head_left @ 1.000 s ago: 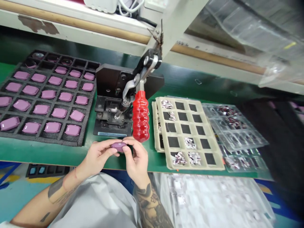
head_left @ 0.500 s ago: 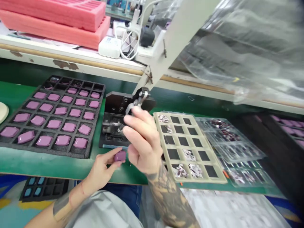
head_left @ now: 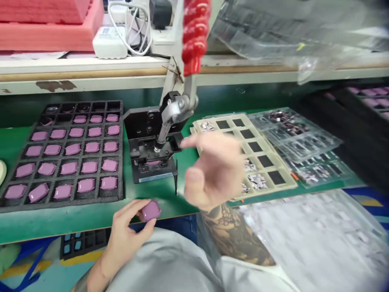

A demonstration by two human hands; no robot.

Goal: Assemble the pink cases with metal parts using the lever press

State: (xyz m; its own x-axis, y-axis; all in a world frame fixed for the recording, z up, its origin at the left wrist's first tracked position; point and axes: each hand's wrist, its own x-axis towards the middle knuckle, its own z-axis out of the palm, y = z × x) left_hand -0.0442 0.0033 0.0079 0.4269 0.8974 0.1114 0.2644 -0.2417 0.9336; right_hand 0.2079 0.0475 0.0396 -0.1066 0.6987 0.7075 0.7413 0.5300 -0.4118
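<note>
Between the fingers and thumb of my left hand [head_left: 129, 227] is a purple watch case [head_left: 151, 211], a small rounded block, held low over the front of the bench. My right hand [head_left: 212, 166] is blurred, with thumb and index finger apart and nothing visible in it. It hovers just right of a black fixture [head_left: 152, 148] with a toggle clamp [head_left: 174, 111]. The clamp's red handle [head_left: 195, 34] points upward, and its plunger reaches down onto the fixture. A bit of purple shows low in the fixture.
Left of the fixture lies a black foam tray [head_left: 120, 162] of purple cases. To the right are a beige compartment tray [head_left: 275, 164] with small pieces and clear plastic trays [head_left: 306, 146]. A shelf edge [head_left: 91, 77] runs across behind, with clear plastic sheeting [head_left: 288, 36] hanging at right.
My right hand has moved right, off the front of the clamp, and its fingers have shifted. The red handle now shows upright. My left hand still holds the case, tilted differently. The view has shifted.
</note>
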